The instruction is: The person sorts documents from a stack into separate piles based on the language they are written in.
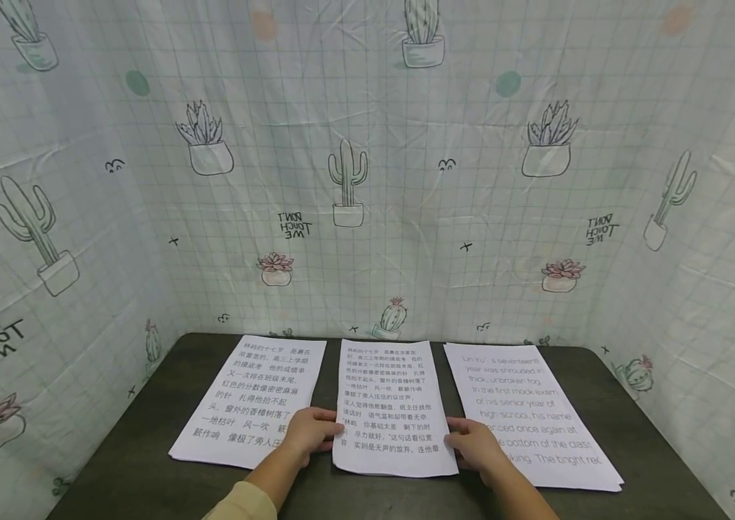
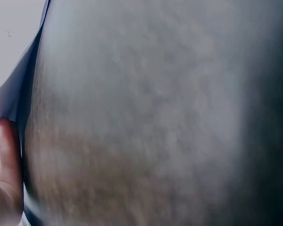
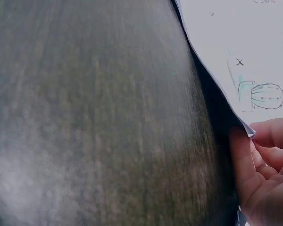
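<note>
A stack of printed sheets (image 1: 383, 404) with Chinese text lies in the middle of the dark table. My left hand (image 1: 311, 435) grips its left edge near the lower corner, and my right hand (image 1: 476, 445) pinches the right edge at about the same height. In the left wrist view the fingers (image 2: 8, 150) are at the lifted paper edge; the thumb's hold is partly cut off. In the right wrist view the sheets' edge (image 3: 248, 132) is caught between thumb and fingers, slightly raised off the table.
On the left lies another Chinese-text stack (image 1: 263, 397), its lower right corner behind my left hand. To the right, an English-text stack (image 1: 530, 404) is partly covered by my right hand. A cactus-print curtain (image 1: 393, 180) encloses the dark table (image 1: 146, 419) behind and at both sides.
</note>
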Available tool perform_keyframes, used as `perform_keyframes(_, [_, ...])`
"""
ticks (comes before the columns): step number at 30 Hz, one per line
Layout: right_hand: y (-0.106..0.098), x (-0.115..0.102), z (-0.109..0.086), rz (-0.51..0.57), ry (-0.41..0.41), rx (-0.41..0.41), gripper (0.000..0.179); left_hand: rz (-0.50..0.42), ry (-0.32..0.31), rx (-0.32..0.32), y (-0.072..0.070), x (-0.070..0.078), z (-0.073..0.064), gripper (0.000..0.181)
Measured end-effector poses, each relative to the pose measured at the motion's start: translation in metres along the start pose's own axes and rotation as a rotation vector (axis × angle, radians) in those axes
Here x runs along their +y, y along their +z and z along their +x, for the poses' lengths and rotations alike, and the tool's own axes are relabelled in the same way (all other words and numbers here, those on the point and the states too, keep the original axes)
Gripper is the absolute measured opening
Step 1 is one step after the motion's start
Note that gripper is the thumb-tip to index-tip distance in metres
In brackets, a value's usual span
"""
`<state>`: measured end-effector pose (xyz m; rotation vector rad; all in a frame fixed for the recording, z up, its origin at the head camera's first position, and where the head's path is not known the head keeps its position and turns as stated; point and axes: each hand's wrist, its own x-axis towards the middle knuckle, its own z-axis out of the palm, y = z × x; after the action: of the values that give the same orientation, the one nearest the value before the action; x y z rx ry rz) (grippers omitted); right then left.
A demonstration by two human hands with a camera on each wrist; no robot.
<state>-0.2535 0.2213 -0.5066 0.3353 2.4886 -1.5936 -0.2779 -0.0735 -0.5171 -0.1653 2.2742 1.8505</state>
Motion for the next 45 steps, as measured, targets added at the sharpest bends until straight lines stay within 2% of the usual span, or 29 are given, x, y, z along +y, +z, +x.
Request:
perform_keyframes(11, [-0.0016,0.0006,-0.0019,0.018,-0.003,0.008,0.050,0.061,-0.026,0.044,0.0012,-0.0001,0.0005,0.030])
perform_keyframes(19, [-0.0006,0.0010,-0.0009,0.005,-0.009,0.007,0.052,0.060,0.043,0.079,0.0008,0.0012,0.0011,0.030])
perform_keyframes(25, [0.0008,0.0021,-0.0003,0.013,-0.014,0.010,0.056,0.053,0.067,0.097,0.0025,0.0015,0.0007,0.028])
perform_keyframes(33, [0.0012,0.0011,-0.0004,0.008,-0.004,0.009,0.055,0.070,0.047,0.039,0.0039,0.0001,0.0001,0.030])
perform_keyframes(39, [-0.0011,0.0000,-0.0003,0.024,0.002,0.001,0.055,-0.060,0.025,-0.033,0.0029,-0.0047,0.0040,0.037])
perform_keyframes(45, [-0.0047,-0.0020,-0.0006,0.053,-0.004,0.005,0.054,-0.165,0.051,-0.077,0.0018,-0.0029,0.0072,0.042])
